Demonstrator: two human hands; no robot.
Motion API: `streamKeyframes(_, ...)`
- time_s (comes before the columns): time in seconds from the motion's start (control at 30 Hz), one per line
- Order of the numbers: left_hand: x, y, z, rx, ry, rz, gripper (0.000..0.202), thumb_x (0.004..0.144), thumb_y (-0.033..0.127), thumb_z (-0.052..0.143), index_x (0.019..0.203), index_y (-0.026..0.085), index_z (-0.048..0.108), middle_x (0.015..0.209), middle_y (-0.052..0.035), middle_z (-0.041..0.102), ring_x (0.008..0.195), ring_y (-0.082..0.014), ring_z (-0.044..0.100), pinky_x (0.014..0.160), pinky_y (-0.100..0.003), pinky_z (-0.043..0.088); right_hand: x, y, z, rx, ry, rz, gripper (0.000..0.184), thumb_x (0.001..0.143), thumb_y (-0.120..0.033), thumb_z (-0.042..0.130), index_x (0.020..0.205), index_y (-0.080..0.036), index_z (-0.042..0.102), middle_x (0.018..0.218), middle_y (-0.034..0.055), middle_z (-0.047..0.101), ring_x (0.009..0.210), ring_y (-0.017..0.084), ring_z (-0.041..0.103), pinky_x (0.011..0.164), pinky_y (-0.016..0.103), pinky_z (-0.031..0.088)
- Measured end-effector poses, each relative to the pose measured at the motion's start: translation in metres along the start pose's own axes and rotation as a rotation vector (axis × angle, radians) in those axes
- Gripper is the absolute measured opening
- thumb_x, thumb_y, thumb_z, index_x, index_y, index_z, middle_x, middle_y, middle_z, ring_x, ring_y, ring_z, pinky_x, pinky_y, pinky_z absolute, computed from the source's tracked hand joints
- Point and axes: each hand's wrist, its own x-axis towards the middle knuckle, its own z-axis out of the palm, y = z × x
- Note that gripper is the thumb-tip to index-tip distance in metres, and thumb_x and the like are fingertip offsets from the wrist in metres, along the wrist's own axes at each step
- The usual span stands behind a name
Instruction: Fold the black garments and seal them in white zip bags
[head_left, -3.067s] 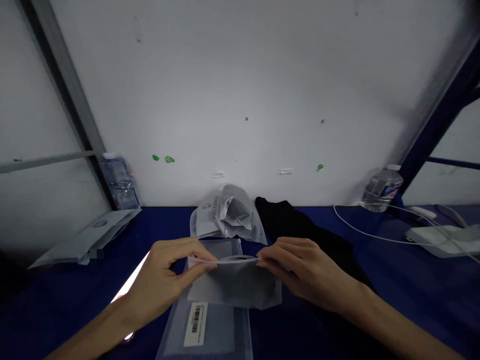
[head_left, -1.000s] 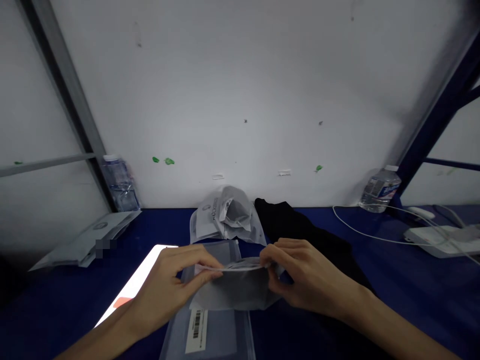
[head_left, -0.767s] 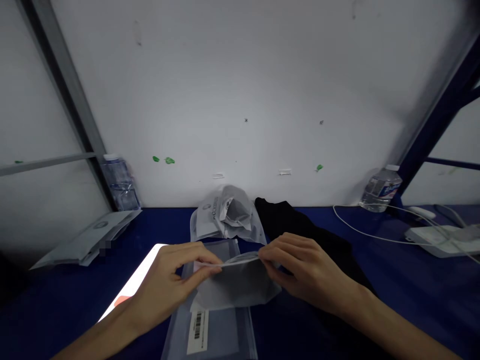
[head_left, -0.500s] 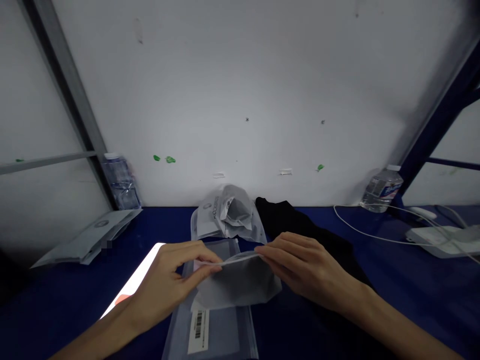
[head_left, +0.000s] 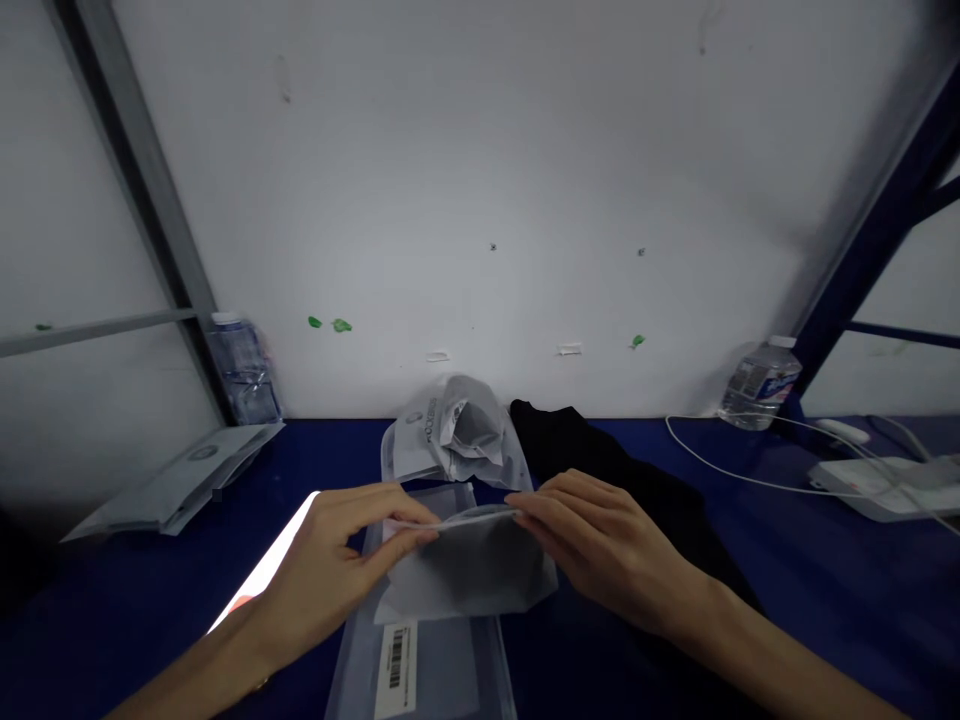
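Observation:
A frosted plastic bag [head_left: 472, 570] hangs between my two hands, its top edge toward me and slightly parted in the middle. My left hand [head_left: 360, 550] pinches the left end of that edge between thumb and fingers. At the right end, my right hand [head_left: 592, 540] grips the same edge; its thumb is mostly hidden. Beneath the bag lies a larger clear zip bag [head_left: 442, 665] bearing a white barcode label [head_left: 396, 668]. What the held bag contains, if anything, cannot be made out.
Behind my hands sit crumpled frosted bags [head_left: 472, 430] with printing. Black cloth [head_left: 630, 460] lies to the right. A bright screen [head_left: 274, 560] and flat packets [head_left: 187, 475] are at left. Water bottles [head_left: 244, 370] stand near both sides; a white cable [head_left: 720, 465] runs to a power strip [head_left: 877, 485].
Both hands and the held bag have shifted very slightly left in view. The grip at each end is the same.

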Motion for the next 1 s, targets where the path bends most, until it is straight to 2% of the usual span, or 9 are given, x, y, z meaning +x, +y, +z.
streamKeyframes(0.17, 0.000, -0.001, 0.000, 0.002, 0.024, -0.009, 0.009, 0.089, 0.021, 0.070, 0.088, 0.029, 0.075, 0.079, 0.0065, 0.074, 0.070, -0.0101, 0.067, 0.067, -0.020, 0.050, -0.001, -0.002, 0.000, -0.007, 0.027, -0.027, 0.024, 0.092, -0.003, 0.055, 0.114, -0.010, 0.061, 0.090, 0.0072, 0.071, 0.081, 0.018, 0.064, 0.078, 0.034, 0.054)
streamKeyframes(0.37, -0.001, -0.002, 0.004, -0.004, 0.010, 0.007, 0.008, 0.089, 0.021, 0.070, 0.089, 0.028, 0.074, 0.079, 0.0057, 0.074, 0.069, -0.0102, 0.066, 0.066, -0.021, 0.050, 0.001, -0.009, 0.005, -0.032, -0.032, 0.063, 0.018, 0.091, -0.001, 0.048, 0.096, -0.014, 0.060, 0.080, 0.0052, 0.066, 0.069, 0.017, 0.059, 0.062, 0.031, 0.051)
streamKeyframes(0.6, -0.001, -0.001, 0.003, -0.003, -0.002, 0.000, 0.008, 0.091, 0.021, 0.068, 0.089, 0.027, 0.074, 0.081, 0.0031, 0.074, 0.069, -0.0124, 0.066, 0.066, -0.023, 0.049, 0.000, -0.002, 0.004, -0.016, 0.072, 0.046, 0.021, 0.093, -0.006, 0.056, 0.112, -0.013, 0.061, 0.091, 0.0063, 0.073, 0.079, 0.018, 0.068, 0.071, 0.031, 0.058)
streamKeyframes(0.87, 0.000, 0.000, 0.005, 0.004, -0.021, -0.005, 0.010, 0.090, 0.019, 0.069, 0.089, 0.027, 0.074, 0.078, 0.0047, 0.073, 0.068, -0.0105, 0.066, 0.065, -0.021, 0.048, 0.001, -0.008, 0.005, -0.062, 0.052, 0.061, 0.018, 0.090, -0.003, 0.050, 0.094, -0.017, 0.062, 0.073, 0.0031, 0.070, 0.066, 0.016, 0.066, 0.064, 0.029, 0.056)
streamKeyframes(1.0, 0.000, 0.001, 0.006, -0.007, -0.023, -0.001, 0.010, 0.090, 0.019, 0.069, 0.089, 0.027, 0.074, 0.079, 0.0045, 0.073, 0.069, -0.0104, 0.067, 0.065, -0.021, 0.048, 0.002, -0.009, 0.007, -0.068, 0.066, 0.076, 0.019, 0.088, -0.001, 0.052, 0.093, -0.017, 0.062, 0.073, 0.0024, 0.068, 0.066, 0.016, 0.065, 0.064, 0.029, 0.054)
